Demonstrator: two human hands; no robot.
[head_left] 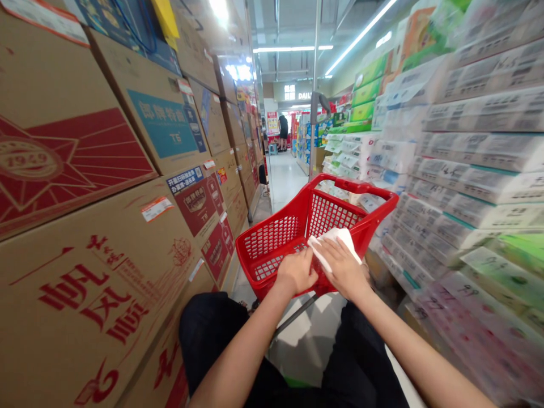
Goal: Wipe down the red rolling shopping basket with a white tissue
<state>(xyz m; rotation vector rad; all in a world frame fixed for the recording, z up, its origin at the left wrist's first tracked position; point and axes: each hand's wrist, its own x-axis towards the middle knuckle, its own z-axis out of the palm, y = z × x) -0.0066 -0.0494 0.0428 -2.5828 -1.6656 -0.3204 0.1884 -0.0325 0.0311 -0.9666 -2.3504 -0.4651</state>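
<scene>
A red plastic shopping cart basket (272, 232) with lattice walls sits in front of my knees, a grey metal bar (297, 314) under it. My left hand (297, 272) is closed over the near rim of the basket, its fingertips partly hidden. Just to its right, my right hand (343, 265) lies over a folded white cloth (346, 237) and presses it against the near right part of the basket. The fingers of this hand are stretched out along the cloth. Part of the cloth is covered by the hand.
Stacked cardboard boxes (106, 283) form a wall close on my left. Piles of plastic-wrapped paper packs (459, 181), blurred, rise on the right. A thin upright pole (317, 62) stands beyond the basket. Far down the aisle (284, 175) is a person (283, 127) in dark clothes.
</scene>
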